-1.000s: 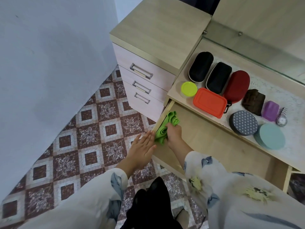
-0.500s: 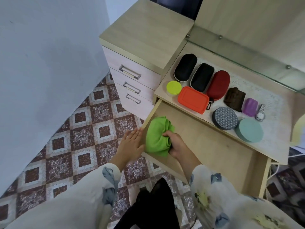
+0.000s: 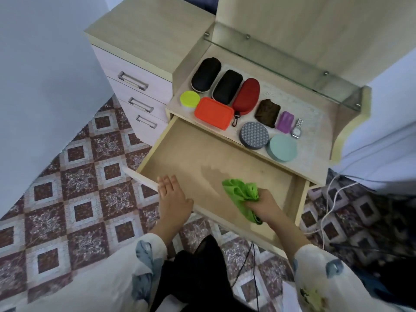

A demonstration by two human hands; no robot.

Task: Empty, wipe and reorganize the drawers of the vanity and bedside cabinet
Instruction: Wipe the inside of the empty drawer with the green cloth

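The vanity drawer (image 3: 193, 154) is pulled out, its wooden bottom bare with a damp streak near the middle. My right hand (image 3: 265, 204) grips a bunched green cloth (image 3: 242, 192) against the drawer bottom, right of centre near the front wall. My left hand (image 3: 173, 197) rests flat with straight fingers on the drawer's front edge at its left end. On the vanity top (image 3: 315, 129) above lie two black cases (image 3: 206, 74), a red case (image 3: 246, 95), an orange box (image 3: 213, 113) and several small containers.
The bedside cabinet (image 3: 144, 41) with three shut drawers stands left of the vanity. A watch (image 3: 296, 129) lies by a purple case (image 3: 285, 121) and a teal round tin (image 3: 281, 147). White cables (image 3: 333, 194) trail on the tiled floor at right.
My right hand has swept the green cloth from the drawer's left front corner rightwards across the bottom, leaving a damp streak. My left hand has shifted onto the drawer's front edge.
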